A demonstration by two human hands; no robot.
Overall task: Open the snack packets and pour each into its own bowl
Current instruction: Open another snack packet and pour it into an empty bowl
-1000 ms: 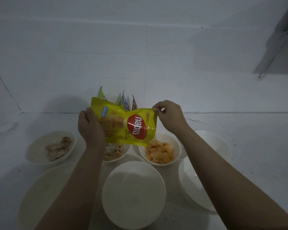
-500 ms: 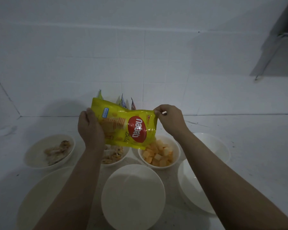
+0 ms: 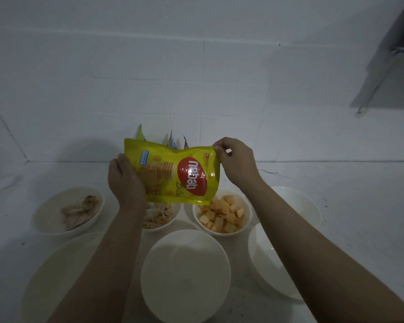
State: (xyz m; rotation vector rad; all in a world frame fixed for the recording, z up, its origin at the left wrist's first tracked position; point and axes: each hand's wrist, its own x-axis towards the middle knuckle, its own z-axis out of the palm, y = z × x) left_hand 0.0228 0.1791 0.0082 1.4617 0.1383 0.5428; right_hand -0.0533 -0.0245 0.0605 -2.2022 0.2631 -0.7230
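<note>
Yellow snack packet (image 3: 173, 173) is hanging sideways above the filled bowls (image 3: 222, 217); light, crinkly, slippery foil, likely best pinched at its seams. Left hand (image 3: 126, 183) is gripping one end, right hand (image 3: 236, 159) is pinching the top corner. Empty bowl (image 3: 186, 276) is waiting on the bench (image 3: 359, 206).

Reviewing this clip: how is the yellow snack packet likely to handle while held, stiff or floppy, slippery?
The yellow packet is probably floppy: its top edge sags between the left hand and right hand. Its glossy, glinting film suggests a slippery surface. It looks light, since a fingertip pinch supports one corner.
</note>
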